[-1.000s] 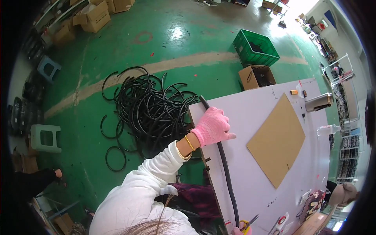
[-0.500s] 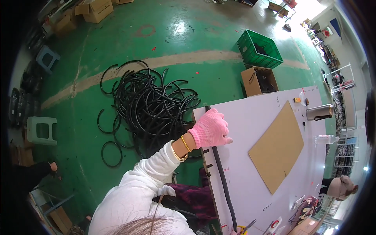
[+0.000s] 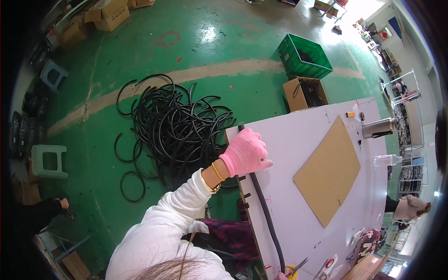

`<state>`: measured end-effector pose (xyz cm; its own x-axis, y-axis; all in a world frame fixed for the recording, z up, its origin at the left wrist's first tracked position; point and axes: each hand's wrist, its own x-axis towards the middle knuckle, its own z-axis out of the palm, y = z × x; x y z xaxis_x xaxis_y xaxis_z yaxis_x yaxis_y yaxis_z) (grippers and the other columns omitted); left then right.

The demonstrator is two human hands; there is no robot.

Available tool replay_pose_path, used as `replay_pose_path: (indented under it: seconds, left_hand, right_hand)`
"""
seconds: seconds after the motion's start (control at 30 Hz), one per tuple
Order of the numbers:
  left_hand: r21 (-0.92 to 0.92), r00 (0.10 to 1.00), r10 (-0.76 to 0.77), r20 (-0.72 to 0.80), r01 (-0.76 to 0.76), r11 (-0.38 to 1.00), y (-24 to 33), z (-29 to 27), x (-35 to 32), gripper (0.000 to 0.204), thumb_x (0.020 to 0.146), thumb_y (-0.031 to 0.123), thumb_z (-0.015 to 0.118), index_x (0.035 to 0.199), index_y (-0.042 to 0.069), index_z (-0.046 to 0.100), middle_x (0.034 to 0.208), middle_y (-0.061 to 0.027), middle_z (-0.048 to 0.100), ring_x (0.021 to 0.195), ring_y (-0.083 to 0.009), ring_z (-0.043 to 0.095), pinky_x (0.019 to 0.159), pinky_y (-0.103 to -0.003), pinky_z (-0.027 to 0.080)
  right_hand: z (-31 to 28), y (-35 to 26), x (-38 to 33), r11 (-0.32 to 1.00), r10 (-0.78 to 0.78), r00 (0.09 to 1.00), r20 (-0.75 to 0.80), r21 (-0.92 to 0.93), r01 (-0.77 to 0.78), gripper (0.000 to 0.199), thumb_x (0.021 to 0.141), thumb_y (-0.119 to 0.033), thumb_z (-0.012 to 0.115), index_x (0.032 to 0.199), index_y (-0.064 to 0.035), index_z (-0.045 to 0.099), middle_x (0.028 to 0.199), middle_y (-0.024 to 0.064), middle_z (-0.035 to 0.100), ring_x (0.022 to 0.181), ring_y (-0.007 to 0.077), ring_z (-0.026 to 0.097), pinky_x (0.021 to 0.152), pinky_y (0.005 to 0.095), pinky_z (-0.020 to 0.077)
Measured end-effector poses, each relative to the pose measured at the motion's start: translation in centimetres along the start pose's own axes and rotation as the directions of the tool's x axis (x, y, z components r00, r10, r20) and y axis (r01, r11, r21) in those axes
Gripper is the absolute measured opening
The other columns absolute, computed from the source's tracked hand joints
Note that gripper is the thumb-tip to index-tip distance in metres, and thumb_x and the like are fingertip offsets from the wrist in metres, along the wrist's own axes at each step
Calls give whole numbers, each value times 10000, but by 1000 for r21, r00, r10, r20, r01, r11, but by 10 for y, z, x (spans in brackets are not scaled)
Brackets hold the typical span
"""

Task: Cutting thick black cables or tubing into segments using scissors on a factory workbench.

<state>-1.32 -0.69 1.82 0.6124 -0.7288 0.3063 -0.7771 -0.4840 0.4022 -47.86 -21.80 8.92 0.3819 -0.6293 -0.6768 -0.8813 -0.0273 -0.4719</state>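
A long black rubber tube (image 3: 268,218) lies along the left edge of the white table (image 3: 298,144). Over its far part my left hand (image 3: 246,151), in a pink glove, is closed, with the tube's end poking out beyond the fingers. Only a sliver of my right hand (image 3: 283,276) shows at the bottom edge, beside the tube's near end. It holds yellow-handled scissors (image 3: 297,267), their blades pointing up and right over the table; most of that hand is cut off.
A large heap of black tubes (image 3: 177,126) lies on the green floor to the left. Cardboard (image 3: 329,172), a metal flask (image 3: 378,128) and a plastic bottle (image 3: 386,160) are on the table. Beyond stand a carton (image 3: 296,95) and a green crate (image 3: 305,58).
The scissors and the sliver of my right hand have come slightly further into view at the bottom. My left hand keeps its hold on the tube; the whole view has shifted a little.
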Motion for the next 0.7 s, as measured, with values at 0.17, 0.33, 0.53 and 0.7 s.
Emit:
replay_pose_path:
  seconds: [0.17,0.33,0.53,0.7]
  left_hand:
    - [-51,996,11,-84,-16,999,-1,3,-3,379,717,412,685,500,108,621,564,-24,553,696,-224,563,724,-377,410]
    - [-136,998,-67,21,69,988,9,-1,6,247,698,383,735,693,143,678,786,-14,628,811,-242,597,803,-397,435]
    - [211,999,13,-30,-7,978,-1,6,5,703,844,446,641,1425,121,416,1498,-163,360,1404,-323,299,1160,-452,202]
    - [306,998,-19,59,0,952,0,13,14,674,883,388,605,1445,80,398,1505,-156,367,1416,-313,283,1166,-435,187]
  right_hand:
    - [-7,46,15,992,-83,996,21,-90,85,435,802,-190,659,1197,-66,524,689,49,559,545,124,500,455,267,372]
    - [6,34,-2,984,-88,995,-38,152,93,325,817,-156,701,1102,-78,565,661,-4,547,512,87,479,458,254,356]
    - [12,3,0,943,-127,986,-109,294,154,185,796,-110,692,918,-78,557,695,-35,494,586,64,466,514,249,380]
    - [-23,16,-38,897,-25,995,100,442,-22,190,780,-66,618,942,-32,524,641,-2,512,522,90,477,484,244,383]
